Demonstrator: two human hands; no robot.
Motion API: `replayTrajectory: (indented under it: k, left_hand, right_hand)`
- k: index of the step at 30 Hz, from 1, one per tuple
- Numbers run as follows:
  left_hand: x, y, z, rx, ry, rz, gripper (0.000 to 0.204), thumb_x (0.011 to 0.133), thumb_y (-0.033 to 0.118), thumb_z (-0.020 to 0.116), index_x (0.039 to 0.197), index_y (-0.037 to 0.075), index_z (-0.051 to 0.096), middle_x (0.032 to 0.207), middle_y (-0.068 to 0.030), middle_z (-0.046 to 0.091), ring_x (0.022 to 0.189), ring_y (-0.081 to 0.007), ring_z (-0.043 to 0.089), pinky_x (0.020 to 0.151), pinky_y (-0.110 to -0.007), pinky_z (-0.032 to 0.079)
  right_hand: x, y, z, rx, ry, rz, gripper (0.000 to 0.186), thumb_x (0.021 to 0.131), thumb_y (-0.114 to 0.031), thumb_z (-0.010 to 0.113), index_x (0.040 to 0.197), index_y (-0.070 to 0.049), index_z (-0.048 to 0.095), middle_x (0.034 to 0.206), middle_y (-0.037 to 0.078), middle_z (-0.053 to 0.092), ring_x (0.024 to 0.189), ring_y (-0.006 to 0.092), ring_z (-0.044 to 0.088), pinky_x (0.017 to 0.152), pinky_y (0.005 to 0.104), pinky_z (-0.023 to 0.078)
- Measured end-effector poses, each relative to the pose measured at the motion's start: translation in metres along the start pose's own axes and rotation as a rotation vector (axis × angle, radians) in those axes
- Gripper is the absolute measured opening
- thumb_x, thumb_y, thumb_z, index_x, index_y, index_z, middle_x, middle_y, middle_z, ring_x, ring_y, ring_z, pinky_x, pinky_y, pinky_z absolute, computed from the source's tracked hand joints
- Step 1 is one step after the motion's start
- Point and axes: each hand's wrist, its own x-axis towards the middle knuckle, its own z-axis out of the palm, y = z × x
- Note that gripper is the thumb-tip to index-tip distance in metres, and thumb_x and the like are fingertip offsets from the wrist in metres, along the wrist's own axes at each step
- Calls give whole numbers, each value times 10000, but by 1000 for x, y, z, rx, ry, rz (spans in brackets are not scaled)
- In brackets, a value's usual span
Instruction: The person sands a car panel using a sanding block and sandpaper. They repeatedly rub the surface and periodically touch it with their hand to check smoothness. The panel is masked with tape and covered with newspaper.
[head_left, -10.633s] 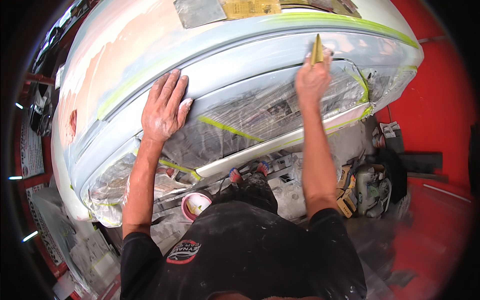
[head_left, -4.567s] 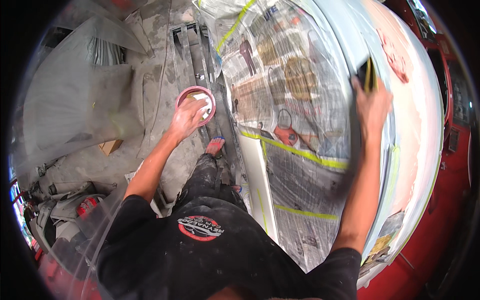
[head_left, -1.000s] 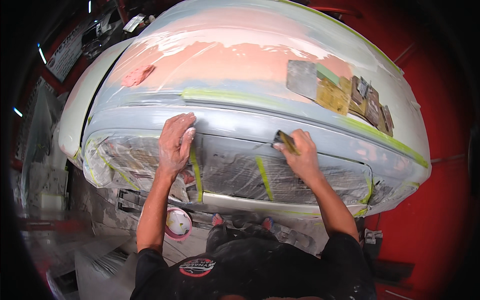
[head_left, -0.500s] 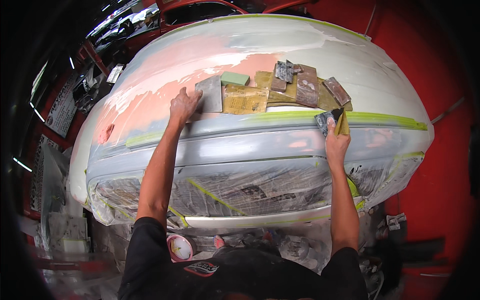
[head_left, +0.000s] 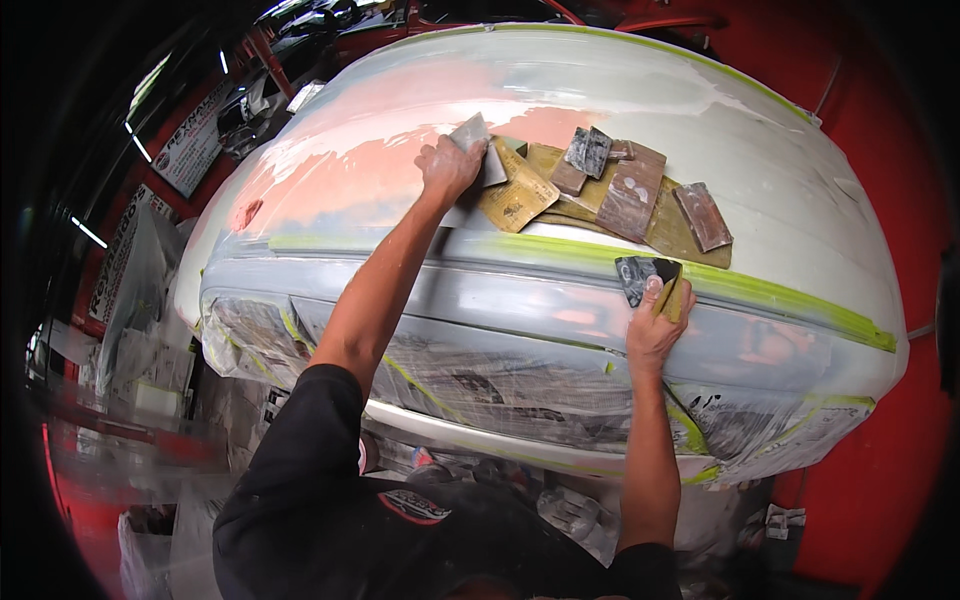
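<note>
My left hand (head_left: 450, 168) is closed on the edge of a grey sandpaper sheet (head_left: 472, 130), which looks tilted or bent over the car roof (head_left: 340, 190). Beside it lie a tan sandpaper sheet (head_left: 520, 192) and a green block (head_left: 512, 145), mostly covered. My right hand (head_left: 657, 325) grips a folded piece of sandpaper (head_left: 640, 275), dark and whitened on one face and tan on the other, at the roof's taped near edge. Between the hands, dusty brown sanding blocks (head_left: 630, 195) and a dark worn sandpaper piece (head_left: 588, 152) rest on more tan sheets.
Pink and white patches mark the roof. Yellow-green masking tape (head_left: 800, 300) runs along its near edge. Clear plastic and newspaper (head_left: 480, 400) cover the side windows below. A red car stands at the back, and a banner (head_left: 190, 140) hangs at the left.
My left hand has taken hold of the grey sheet and raised or tilted it, partly uncovering and shifting the tan sheet. The view has turned; my right hand still holds the folded sandpaper.
</note>
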Motion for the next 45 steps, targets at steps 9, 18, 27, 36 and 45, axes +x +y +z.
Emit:
replayTrajectory:
  k: [9, 18, 27, 36, 45]
  left_hand:
    - [-31, 160, 15, -63, -272, 9, 893, 854, 749, 585, 1408, 50, 537, 1400, -300, 495, 1310, -457, 479, 1060, -555, 432]
    - [-61, 247, 36, -344, -257, 8, 834, 860, 660, 606, 1365, -1, 549, 1373, -261, 480, 1302, -406, 420, 1070, -546, 356]
    - [-84, 367, 82, -489, -415, 96, 831, 823, 620, 699, 1390, 41, 516, 1411, -244, 449, 1318, -415, 415, 1094, -546, 365]
    - [8, 307, 114, -1205, -545, -160, 259, 845, 12, 753, 1086, -32, 669, 1033, -213, 697, 891, -322, 711, 754, -424, 614]
    - [19, 351, 71, -1486, -761, -103, 58, 903, -1, 672, 848, 8, 654, 763, -125, 649, 553, -168, 611, 465, -290, 591]
  right_hand:
    - [-2, 13, 1, 84, 54, 26, 212, 996, -181, 603, 1047, 24, 594, 997, 177, 571, 936, 421, 533, 855, 501, 434]
    - [-12, 20, 6, 171, 44, 132, 367, 1038, -305, 571, 1120, 52, 563, 1006, 229, 572, 933, 431, 544, 854, 505, 440]
    - [-17, 26, 2, 153, 151, 238, 511, 1031, -320, 583, 1309, 100, 499, 1080, 274, 586, 982, 407, 597, 868, 486, 479]
    - [-5, 3, 8, 140, 106, 89, 316, 1040, -278, 554, 1097, 29, 605, 1018, 201, 594, 941, 402, 561, 838, 490, 456]
    - [-3, 13, -2, 73, 86, 19, 387, 1030, -253, 587, 1140, 115, 541, 1067, 267, 599, 946, 394, 585, 851, 479, 462]
